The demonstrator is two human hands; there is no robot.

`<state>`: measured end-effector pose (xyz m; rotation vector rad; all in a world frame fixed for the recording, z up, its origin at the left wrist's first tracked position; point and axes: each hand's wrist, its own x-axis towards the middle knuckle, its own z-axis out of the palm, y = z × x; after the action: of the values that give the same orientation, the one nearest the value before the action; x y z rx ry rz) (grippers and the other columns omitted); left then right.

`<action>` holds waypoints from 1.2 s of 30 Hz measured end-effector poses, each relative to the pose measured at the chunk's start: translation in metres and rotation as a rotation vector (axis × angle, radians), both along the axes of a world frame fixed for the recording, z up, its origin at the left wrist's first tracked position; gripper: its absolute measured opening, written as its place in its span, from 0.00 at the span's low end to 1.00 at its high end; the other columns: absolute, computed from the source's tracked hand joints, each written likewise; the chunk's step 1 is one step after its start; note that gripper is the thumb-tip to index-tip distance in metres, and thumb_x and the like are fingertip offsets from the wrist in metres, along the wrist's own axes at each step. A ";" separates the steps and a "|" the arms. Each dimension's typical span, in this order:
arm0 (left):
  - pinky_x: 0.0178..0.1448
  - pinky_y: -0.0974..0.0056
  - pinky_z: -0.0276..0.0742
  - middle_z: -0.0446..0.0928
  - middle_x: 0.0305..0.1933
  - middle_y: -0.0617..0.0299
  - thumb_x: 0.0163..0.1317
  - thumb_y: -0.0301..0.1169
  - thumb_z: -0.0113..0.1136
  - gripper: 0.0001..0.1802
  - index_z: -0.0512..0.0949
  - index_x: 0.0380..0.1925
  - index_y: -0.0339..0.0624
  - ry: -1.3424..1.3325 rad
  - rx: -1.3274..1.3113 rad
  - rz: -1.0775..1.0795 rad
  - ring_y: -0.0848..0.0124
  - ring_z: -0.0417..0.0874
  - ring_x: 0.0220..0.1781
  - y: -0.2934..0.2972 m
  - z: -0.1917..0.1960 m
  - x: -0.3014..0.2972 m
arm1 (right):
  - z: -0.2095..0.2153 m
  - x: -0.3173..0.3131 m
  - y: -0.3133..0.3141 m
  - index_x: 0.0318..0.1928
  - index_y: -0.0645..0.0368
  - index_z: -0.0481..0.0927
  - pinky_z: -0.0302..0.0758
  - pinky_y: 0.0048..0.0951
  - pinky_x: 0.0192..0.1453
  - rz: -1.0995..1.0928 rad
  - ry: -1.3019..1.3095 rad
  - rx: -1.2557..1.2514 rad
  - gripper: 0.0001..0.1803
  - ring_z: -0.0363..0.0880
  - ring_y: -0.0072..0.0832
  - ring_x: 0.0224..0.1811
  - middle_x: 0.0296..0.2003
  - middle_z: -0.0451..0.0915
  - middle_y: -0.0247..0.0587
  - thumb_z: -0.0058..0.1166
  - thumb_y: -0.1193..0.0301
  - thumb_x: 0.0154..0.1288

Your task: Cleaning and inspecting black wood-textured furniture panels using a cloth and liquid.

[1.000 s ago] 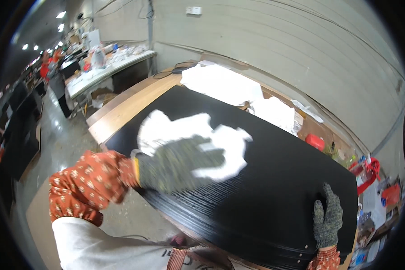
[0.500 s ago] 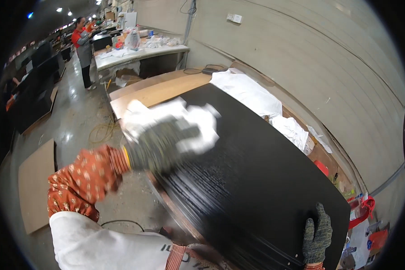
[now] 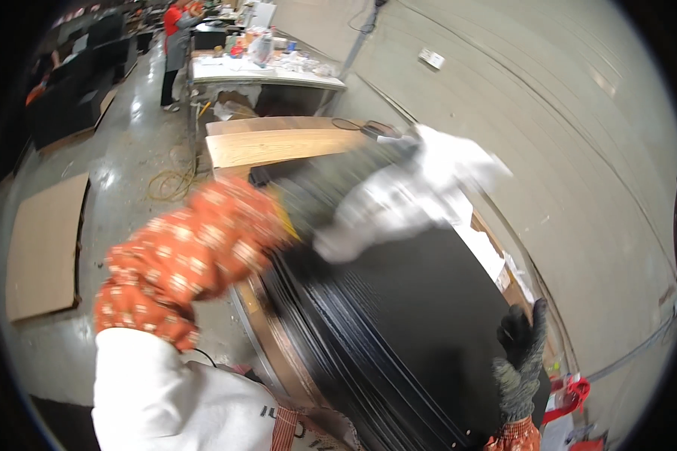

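The right hand [image 3: 517, 376], in a grey-green glove, is at the right-hand end of a black panel [image 3: 414, 301], its fingers extended and spread apart, with nothing in their hold; whether it touches the panel I cannot tell. The panel lies on a workbench [image 3: 278, 342], with long ridges along its near edge. The left hand [image 3: 350, 188], gloved too and coming out of an orange patterned sleeve [image 3: 195, 255], has hold of a white cloth [image 3: 399, 207] over the panel's left part, toward its far edge; both are blurred, so how tightly the fingers are bent I cannot tell. Along the panel's far edge lies some white material [image 3: 480, 248]. Past its left end are wooden boards [image 3: 286, 146]. Beyond these stands a cluttered white table [image 3: 271, 73], with a person [image 3: 176, 49] in red and grey to its left.
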<state>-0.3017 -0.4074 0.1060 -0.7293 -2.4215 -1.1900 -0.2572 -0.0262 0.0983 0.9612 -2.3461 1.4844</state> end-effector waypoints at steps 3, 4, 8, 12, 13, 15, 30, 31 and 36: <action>0.60 0.57 0.69 0.72 0.54 0.49 0.65 0.46 0.50 0.25 0.72 0.53 0.39 0.093 0.233 -0.414 0.56 0.74 0.56 0.109 -0.007 0.015 | -0.027 -0.031 -0.006 0.70 0.61 0.47 0.63 0.34 0.67 0.287 -0.080 -0.410 0.40 0.63 0.37 0.66 0.66 0.59 0.45 0.51 0.60 0.67; 0.61 0.57 0.69 0.71 0.54 0.48 0.65 0.47 0.50 0.25 0.72 0.52 0.38 0.131 0.297 -0.472 0.55 0.73 0.56 0.135 -0.004 0.015 | -0.052 -0.057 0.049 0.69 0.64 0.48 0.63 0.34 0.66 -0.296 0.222 0.262 0.54 0.65 0.35 0.63 0.61 0.64 0.51 0.67 0.55 0.51; 0.63 0.54 0.68 0.70 0.56 0.47 0.63 0.49 0.54 0.27 0.72 0.53 0.39 0.114 0.315 -0.331 0.55 0.69 0.62 0.141 0.006 0.009 | -0.040 -0.030 0.060 0.65 0.63 0.61 0.69 0.33 0.62 -0.332 0.571 0.826 0.29 0.66 0.33 0.63 0.61 0.66 0.49 0.50 0.68 0.66; 0.64 0.52 0.68 0.71 0.57 0.48 0.63 0.47 0.56 0.25 0.73 0.53 0.42 0.576 0.120 -0.020 0.55 0.70 0.62 0.095 -0.051 0.014 | 0.023 -0.018 0.058 0.64 0.63 0.63 0.68 0.35 0.62 -0.563 0.216 0.437 0.29 0.65 0.35 0.64 0.60 0.68 0.50 0.51 0.67 0.64; 0.64 0.51 0.68 0.72 0.56 0.49 0.63 0.45 0.56 0.23 0.74 0.52 0.42 0.586 -0.042 0.052 0.55 0.71 0.60 0.067 -0.059 0.027 | 0.036 -0.017 0.051 0.64 0.63 0.63 0.68 0.35 0.62 -0.591 0.151 0.307 0.29 0.65 0.36 0.64 0.60 0.68 0.50 0.52 0.67 0.64; 0.67 0.50 0.65 0.73 0.56 0.51 0.63 0.43 0.56 0.21 0.74 0.52 0.43 0.611 -0.065 -0.040 0.57 0.71 0.61 0.023 -0.066 0.049 | 0.049 -0.014 0.030 0.63 0.63 0.64 0.67 0.36 0.63 -0.666 0.031 0.160 0.30 0.64 0.37 0.65 0.60 0.68 0.51 0.53 0.67 0.63; 0.65 0.41 0.66 0.74 0.55 0.49 0.61 0.44 0.54 0.24 0.75 0.53 0.43 0.638 -0.189 -0.048 0.54 0.74 0.58 -0.044 -0.118 0.058 | -0.020 -0.125 -0.071 0.65 0.51 0.64 0.59 0.47 0.68 -0.591 0.123 1.198 0.28 0.62 0.49 0.66 0.65 0.64 0.49 0.41 0.55 0.69; 0.65 0.41 0.66 0.74 0.55 0.49 0.61 0.44 0.54 0.24 0.75 0.53 0.43 0.644 -0.177 -0.052 0.54 0.74 0.58 -0.042 -0.119 0.055 | -0.024 -0.146 -0.088 0.66 0.50 0.63 0.59 0.48 0.67 -0.535 0.192 1.207 0.29 0.63 0.52 0.65 0.65 0.63 0.50 0.42 0.53 0.68; 0.63 0.42 0.69 0.72 0.57 0.45 0.64 0.41 0.47 0.24 0.72 0.55 0.38 0.767 -0.217 -0.084 0.49 0.73 0.60 -0.044 -0.126 0.057 | -0.029 -0.222 -0.245 0.65 0.48 0.63 0.65 0.48 0.64 -0.405 0.277 1.109 0.29 0.67 0.58 0.59 0.64 0.63 0.49 0.42 0.52 0.68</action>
<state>-0.2450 -0.4515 -0.0200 -1.1119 -1.8815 -0.5159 -0.4790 -0.2709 0.0690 0.6881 -2.8263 -0.1837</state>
